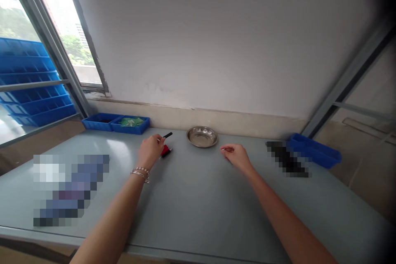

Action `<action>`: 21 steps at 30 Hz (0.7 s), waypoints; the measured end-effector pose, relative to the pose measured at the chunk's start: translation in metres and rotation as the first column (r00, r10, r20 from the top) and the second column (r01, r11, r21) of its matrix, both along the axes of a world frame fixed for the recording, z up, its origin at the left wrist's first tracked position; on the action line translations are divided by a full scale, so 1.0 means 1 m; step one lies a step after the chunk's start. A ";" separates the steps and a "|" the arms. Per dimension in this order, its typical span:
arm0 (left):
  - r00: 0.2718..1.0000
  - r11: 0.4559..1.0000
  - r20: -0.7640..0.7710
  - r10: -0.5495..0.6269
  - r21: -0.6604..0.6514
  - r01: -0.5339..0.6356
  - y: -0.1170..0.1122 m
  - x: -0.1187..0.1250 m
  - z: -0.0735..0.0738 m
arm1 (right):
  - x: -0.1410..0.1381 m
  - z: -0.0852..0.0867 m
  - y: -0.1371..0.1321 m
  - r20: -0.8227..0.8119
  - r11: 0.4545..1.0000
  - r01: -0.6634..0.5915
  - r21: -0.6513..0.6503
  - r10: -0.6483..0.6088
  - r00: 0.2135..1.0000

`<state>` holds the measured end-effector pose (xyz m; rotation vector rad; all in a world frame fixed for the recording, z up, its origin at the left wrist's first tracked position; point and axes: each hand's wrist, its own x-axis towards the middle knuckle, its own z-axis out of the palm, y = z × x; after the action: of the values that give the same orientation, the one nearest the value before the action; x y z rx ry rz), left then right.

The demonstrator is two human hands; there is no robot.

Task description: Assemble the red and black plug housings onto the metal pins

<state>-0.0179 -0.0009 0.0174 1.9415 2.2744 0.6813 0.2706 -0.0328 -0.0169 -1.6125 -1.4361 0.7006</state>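
Observation:
My left hand (150, 147), with bracelets at the wrist, is closed around a short black stick-like object (168, 135); its exact kind does not show. Just to the right of that hand and below the stick, a small red and black object (166, 151) with bright metal-looking ends lies on the table. My right hand (236, 155) is pinched closed, with a tiny bright bit at the fingertips; what it is I cannot make out. Between and beyond both hands stands a shallow round metal bowl (202, 137), touched by neither.
Two blue trays (130, 124) stand at the back left, one with green packets. Another blue tray (315, 151) sits far right beside a pixelated dark item (287, 159). A pixelated bluish item (72, 189) lies left on the grey table (198, 214). Metal posts flank the table.

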 end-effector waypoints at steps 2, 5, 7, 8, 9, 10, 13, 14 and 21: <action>0.999 0.999 -0.025 0.042 -0.031 -0.043 0.002 -0.004 -0.003 | 0.002 -0.009 0.004 0.208 0.995 0.005 0.097 -0.025 0.978; 0.995 0.995 -0.060 0.075 -0.054 -0.079 0.005 -0.010 -0.007 | 0.007 -0.022 0.006 0.525 0.979 -0.044 0.197 -0.068 0.848; 0.993 0.994 -0.086 0.087 -0.062 -0.092 0.007 -0.013 -0.008 | 0.009 -0.028 0.006 0.646 0.981 -0.035 0.191 -0.098 0.757; 0.991 0.992 -0.097 0.094 -0.072 -0.101 0.007 -0.015 -0.009 | 0.010 -0.030 0.005 0.678 0.983 -0.014 0.182 -0.115 0.726; 0.989 0.990 -0.107 0.104 -0.085 -0.113 0.008 -0.016 -0.010 | 0.010 -0.031 0.005 0.696 0.985 0.011 0.172 -0.129 0.707; 0.987 0.988 -0.113 0.111 -0.099 -0.123 0.008 -0.016 -0.011 | 0.010 -0.032 0.005 0.705 0.986 0.036 0.161 -0.140 0.696; 0.985 0.983 -0.127 0.114 -0.128 -0.130 0.010 -0.019 -0.014 | 0.010 -0.034 0.005 0.705 0.989 0.080 0.125 -0.145 0.694; 0.985 0.982 -0.133 0.107 -0.140 -0.125 0.010 -0.020 -0.016 | 0.010 -0.035 0.005 0.703 0.990 0.086 0.111 -0.139 0.697; 0.984 0.971 -0.170 0.061 -0.217 -0.098 0.015 -0.028 -0.027 | 0.011 -0.041 0.007 0.711 0.993 0.111 0.032 -0.101 0.696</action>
<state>-0.0459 0.0141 -0.0097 1.8697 2.4120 0.2631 0.2817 -0.0259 -0.0576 -2.0825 -1.8432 -0.0317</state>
